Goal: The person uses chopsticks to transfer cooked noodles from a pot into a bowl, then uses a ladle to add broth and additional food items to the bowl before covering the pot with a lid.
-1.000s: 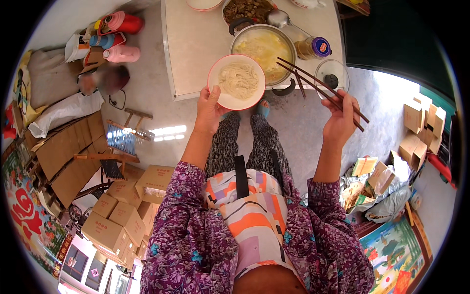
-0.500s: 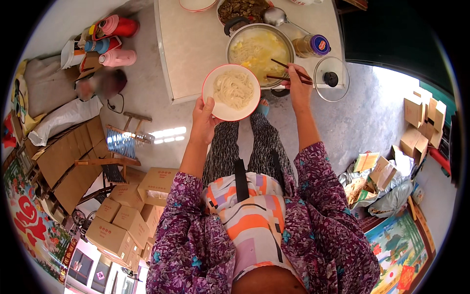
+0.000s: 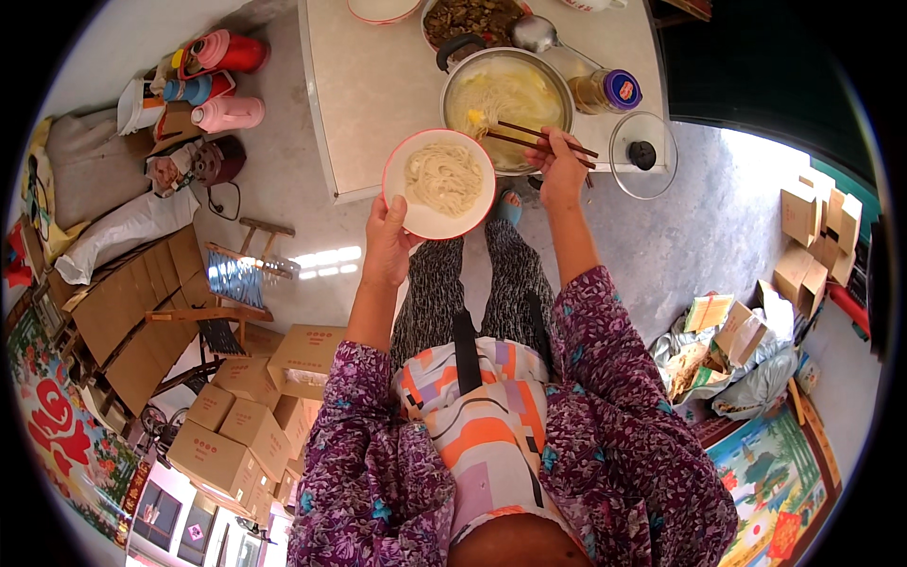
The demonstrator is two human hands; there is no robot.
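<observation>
My left hand grips the rim of a white bowl with a red edge, its thumb over the lip. Pale noodles lie in the bowl. In my right hand is a pair of dark chopsticks. Their tips are over the near left part of a metal pot, at a yellow piece that looks like egg. The pot holds more noodles in yellowish broth and stands at the table's near edge, just beyond the bowl.
On the table are a dish of brown food, a metal ladle, a jar with a purple lid and a glass lid at the right edge. Thermos flasks, a folding stool and cardboard boxes stand on the left.
The chopstick tips have moved left across the pot to the yellow piece. My left hand has brought the bowl slightly left and toward me.
</observation>
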